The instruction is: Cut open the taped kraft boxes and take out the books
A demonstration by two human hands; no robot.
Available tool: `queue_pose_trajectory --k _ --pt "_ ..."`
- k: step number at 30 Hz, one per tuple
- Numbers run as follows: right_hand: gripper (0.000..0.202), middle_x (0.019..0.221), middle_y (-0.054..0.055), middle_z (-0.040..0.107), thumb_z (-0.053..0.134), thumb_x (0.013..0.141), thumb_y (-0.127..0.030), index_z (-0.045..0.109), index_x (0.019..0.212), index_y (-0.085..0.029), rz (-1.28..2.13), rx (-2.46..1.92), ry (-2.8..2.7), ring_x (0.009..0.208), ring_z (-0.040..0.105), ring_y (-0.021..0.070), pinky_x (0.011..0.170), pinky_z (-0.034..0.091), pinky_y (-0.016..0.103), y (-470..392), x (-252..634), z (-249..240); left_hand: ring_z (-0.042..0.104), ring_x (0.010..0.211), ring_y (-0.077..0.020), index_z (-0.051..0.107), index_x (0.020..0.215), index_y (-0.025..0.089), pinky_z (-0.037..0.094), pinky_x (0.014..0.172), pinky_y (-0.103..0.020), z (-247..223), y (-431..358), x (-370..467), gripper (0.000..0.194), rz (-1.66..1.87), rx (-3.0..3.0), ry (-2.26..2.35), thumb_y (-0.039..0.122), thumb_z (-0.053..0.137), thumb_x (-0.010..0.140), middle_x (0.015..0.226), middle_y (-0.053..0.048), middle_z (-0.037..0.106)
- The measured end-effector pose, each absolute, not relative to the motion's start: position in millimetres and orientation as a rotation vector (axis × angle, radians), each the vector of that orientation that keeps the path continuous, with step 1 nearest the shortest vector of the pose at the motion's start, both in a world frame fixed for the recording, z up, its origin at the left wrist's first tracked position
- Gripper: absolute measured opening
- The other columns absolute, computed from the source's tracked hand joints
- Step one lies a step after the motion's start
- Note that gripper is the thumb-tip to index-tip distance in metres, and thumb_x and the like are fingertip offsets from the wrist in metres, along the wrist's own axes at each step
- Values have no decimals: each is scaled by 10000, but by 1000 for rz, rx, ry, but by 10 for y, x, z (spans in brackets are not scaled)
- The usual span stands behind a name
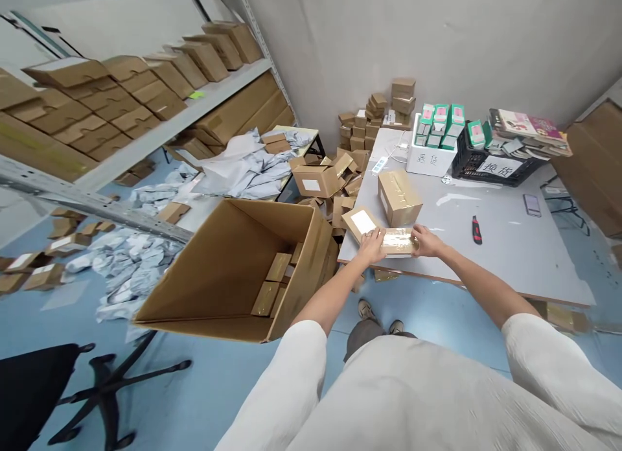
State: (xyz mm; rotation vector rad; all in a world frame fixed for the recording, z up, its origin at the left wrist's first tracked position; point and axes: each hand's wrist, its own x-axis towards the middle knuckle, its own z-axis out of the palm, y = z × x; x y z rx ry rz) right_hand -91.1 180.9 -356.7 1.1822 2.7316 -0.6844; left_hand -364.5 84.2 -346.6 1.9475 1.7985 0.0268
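At the near left edge of the grey table lies a small cardboard box with shiny clear tape. My left hand grips its left end, and my right hand holds its right end with the fingers wrapped round it. Another box with a white label touches it at the left, partly behind my left hand. Just behind stands a larger taped carton. A red and black utility knife rests on the table to the right.
Left of the table, a big open carton holds several small boxes. At the table's back are a white bin and a black crate. A phone lies right. Boxes are heaped beyond the table's left edge.
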Motion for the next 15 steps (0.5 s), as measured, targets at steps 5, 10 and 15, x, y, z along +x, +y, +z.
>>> queue_pose_trajectory --k 5,10,15 --pt "556 1583 207 442 894 749 -369 617 1212 -234 -711 1365 2643 1510 427 408 1066 545 512 1918 -763 -3815 295 1664 -415 297 1723 254 265 1309 -589 -3691 1013 -3807 900 -26 1783 1943 418 704 937 1822 -221 251" --pt "592 1592 227 466 916 737 -422 659 1229 -214 -606 1285 2577 1531 420 427 1201 442 551 2085 -664 -3859 346 1636 -419 382 1693 214 304 1292 -568 -3885 1248 -4076 783 -103 1646 2092 512 589 1000 1787 -243 315" --pt "348 1529 197 573 662 973 -465 719 1221 -228 -554 1173 2664 1407 524 415 1191 424 598 2394 -1006 -3709 371 1620 -447 348 1712 243 338 1267 -616 -4030 1476 -4254 877 -158 1649 1983 556 626 942 1791 -236 323"
